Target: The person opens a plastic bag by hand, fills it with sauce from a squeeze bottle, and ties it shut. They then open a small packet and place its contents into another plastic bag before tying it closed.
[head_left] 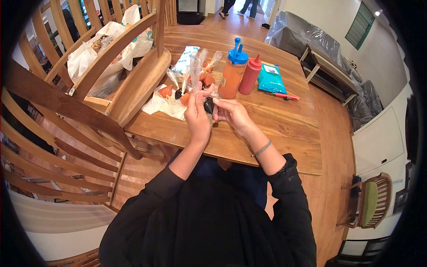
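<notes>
My left hand [198,115] is closed around the neck of a small clear plastic bag [195,71], whose loose top stands up above my fingers. Dark, almost black filling [208,105] bulges at the bag's lower part. Against that dark bulge, my right hand [235,115] is closed, thumb and fingers pinching it. Just beyond my hands lie several small knotted bags with orange-red filling [165,91], and a few dark ones among them. They rest partly on white paper [171,108].
A blue-lidded orange bottle [232,78] and a red squeeze bottle [251,74] stand beyond my right hand. Farther right lie a teal packet [271,81] and a red slim object [287,96]. A blue-and-white packet [186,60] lies behind the bags. A wooden chair [138,95] holds a white carrier bag [106,71].
</notes>
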`<state>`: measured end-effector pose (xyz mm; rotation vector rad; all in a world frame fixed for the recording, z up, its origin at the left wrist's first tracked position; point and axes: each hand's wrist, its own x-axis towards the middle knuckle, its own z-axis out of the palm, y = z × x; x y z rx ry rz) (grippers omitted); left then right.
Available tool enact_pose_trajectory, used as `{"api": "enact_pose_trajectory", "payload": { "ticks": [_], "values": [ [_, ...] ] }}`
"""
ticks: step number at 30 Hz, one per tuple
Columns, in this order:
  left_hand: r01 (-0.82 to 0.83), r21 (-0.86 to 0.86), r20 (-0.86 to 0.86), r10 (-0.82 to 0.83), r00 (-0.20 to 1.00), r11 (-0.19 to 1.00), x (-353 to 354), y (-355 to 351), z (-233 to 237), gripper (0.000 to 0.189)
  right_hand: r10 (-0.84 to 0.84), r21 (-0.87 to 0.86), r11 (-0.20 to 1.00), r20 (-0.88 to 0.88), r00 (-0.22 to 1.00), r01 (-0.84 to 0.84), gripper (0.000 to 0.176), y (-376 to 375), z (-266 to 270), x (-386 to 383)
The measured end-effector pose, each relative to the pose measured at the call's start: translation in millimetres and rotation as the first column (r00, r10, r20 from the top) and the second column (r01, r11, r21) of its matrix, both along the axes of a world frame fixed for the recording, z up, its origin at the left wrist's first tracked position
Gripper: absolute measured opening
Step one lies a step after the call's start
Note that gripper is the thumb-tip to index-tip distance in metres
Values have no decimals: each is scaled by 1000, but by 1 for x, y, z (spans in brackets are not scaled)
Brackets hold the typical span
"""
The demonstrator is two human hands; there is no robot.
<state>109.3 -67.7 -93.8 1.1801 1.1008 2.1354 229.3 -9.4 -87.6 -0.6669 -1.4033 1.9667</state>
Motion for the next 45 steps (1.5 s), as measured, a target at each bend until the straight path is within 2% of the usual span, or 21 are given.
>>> {"api": "enact_pose_trajectory", "payload": {
  "ticks": [3,6,9,10,13,16,18,21,22,24,27,28,30,31,32,34,37,38,40,43,45],
  "values": [
    [-10,5,42,9,999,1000,3,0,0,33,44,-71,997,26,999,-42,25,-1,4,1],
    [-8,19,1,8,1000,1000,0,3,-5,32,-145,266,960,201,969,89,12,8,2,5],
    [88,-38,27,-87,996,995,1,1,-3,31,-252,542,808,-33,967,229,24,6,3,2],
    [100,-43,-17,-101,995,994,0,6,-11,30,-166,500,848,-61,984,174,45,3,8,5],
    [106,-144,-149,-127,981,984,-5,9,-15,29,-159,359,908,-181,971,216,44,-6,17,-2],
    [146,-183,-210,-184,960,972,2,2,-9,29,-32,292,953,-163,986,79,35,3,28,10],
    [194,-182,-216,-232,948,964,6,3,-10,29,-50,240,966,-205,977,100,29,9,23,15],
    [458,-115,-80,-467,880,882,7,7,-14,30,-91,89,988,-319,944,125,25,12,22,20],
    [431,-205,-76,-453,888,879,4,9,-14,30,-114,21,991,-368,923,131,24,15,20,20],
    [583,-65,272,-547,791,810,7,9,-6,31,-134,-115,989,-466,875,91,22,20,15,16],
    [665,82,630,-556,543,742,-2,10,-6,29,-298,-143,953,-309,903,266,22,13,19,14],
    [676,107,695,-541,474,730,-9,12,-10,28,-298,-84,955,-273,915,286,20,14,17,15],
    [657,200,778,-526,345,727,-16,17,-16,26,-299,260,909,-132,945,324,15,21,10,15],
    [648,190,778,-516,360,738,-16,16,-17,26,-315,424,851,-62,947,310,13,23,10,15],
    [638,179,777,-505,375,749,-17,16,-18,28,-443,763,578,-5,897,290,9,25,11,17],
    [621,142,772,-479,418,771,-15,13,-14,37,-491,900,372,-15,871,225,9,14,27,19],
    [567,20,708,-412,574,824,-10,9,-5,32,-497,975,148,-72,865,166,9,10,32,20],
    [464,-36,537,-375,756,885,-9,11,-8,29,-487,983,91,-95,868,159,9,9,32,20],
    [218,-64,114,-210,971,974,-6,15,-13,24,-467,969,168,-83,881,180,9,6,34,21],
    [99,-93,-189,-115,975,991,-1,12,-13,19,-458,969,174,-77,885,175,11,5,33,23],
    [22,-54,-430,-43,902,998,0,16,-21,17,-451,965,185,-84,889,185,12,5,33,24]
  ]
}}
